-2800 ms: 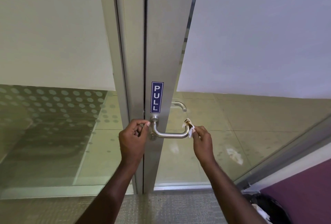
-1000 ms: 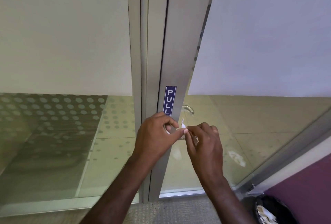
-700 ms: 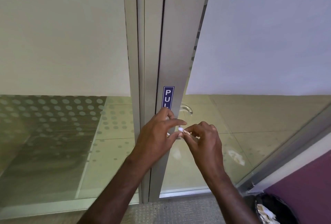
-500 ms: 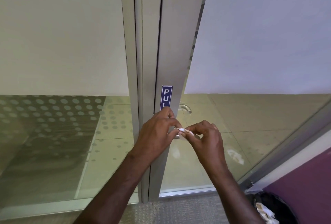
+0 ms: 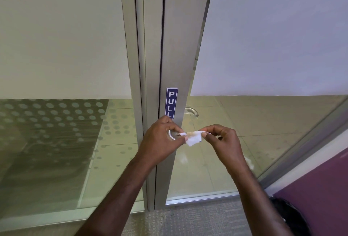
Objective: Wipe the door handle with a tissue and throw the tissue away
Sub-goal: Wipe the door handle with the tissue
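While both hands work in front of the door stile, the head view shows the tissue (image 5: 194,137) stretched between them, just right of the stile and level with the door handle (image 5: 171,135). The left hand (image 5: 162,141) pinches the tissue's left edge between thumb and fingertips; the right hand (image 5: 222,139) pinches its right edge in a narrow fingertip grip. A brownish mark shows on the tissue's upper part, which suggests that some wiping is done. Only the handle's base is visible, behind the left hand; the lever is hidden. The PULL sign (image 5: 171,102) sits directly above. A dark bin (image 5: 288,217) stands near, at lower right, well apart from the hands. Judged from this, disposal remains outstanding; whether further wiping is required cannot be determined.
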{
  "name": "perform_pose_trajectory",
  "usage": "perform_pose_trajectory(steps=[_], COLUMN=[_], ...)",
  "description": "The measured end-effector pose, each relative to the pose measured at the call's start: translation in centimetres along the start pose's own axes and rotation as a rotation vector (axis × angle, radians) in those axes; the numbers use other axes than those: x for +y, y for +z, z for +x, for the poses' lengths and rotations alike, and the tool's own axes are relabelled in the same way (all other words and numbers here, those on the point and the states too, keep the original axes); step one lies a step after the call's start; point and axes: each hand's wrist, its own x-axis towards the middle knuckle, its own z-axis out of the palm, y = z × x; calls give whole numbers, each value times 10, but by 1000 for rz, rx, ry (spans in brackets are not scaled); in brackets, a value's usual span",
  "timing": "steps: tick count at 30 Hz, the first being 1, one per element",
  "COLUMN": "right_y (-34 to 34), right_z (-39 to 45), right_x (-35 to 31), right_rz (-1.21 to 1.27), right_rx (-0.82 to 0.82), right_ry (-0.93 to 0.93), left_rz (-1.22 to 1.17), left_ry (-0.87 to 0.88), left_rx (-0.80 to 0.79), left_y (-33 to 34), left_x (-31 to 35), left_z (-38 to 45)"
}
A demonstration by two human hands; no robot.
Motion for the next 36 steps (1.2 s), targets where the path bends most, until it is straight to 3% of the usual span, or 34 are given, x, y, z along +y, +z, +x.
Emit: perform_pose_trajectory(steps=[4, 8, 13, 16, 23, 36], right_y=[-3, 8, 28, 26, 42, 55], right_z=[8, 23, 27, 21, 15, 25], right_x=[3, 10, 26, 38, 38, 35], right_rz=[-131, -285, -276, -420, -881, -1099], right_rx=[-61, -57, 107, 169, -52, -149], right_ry=[-18, -89, -137, -281, -374, -358], left_rz=[-52, -179, -337, -376, -396, -308], left_ry=[-66, -261, -521, -556, -570, -605], left_rx=[57, 119, 189, 220, 268, 205], left_y=[21, 48, 77, 83, 88, 90], left_x=[-4, -9, -14, -22, -29, -61], left_z=[-10, -19, -22, -24, -23, -32])
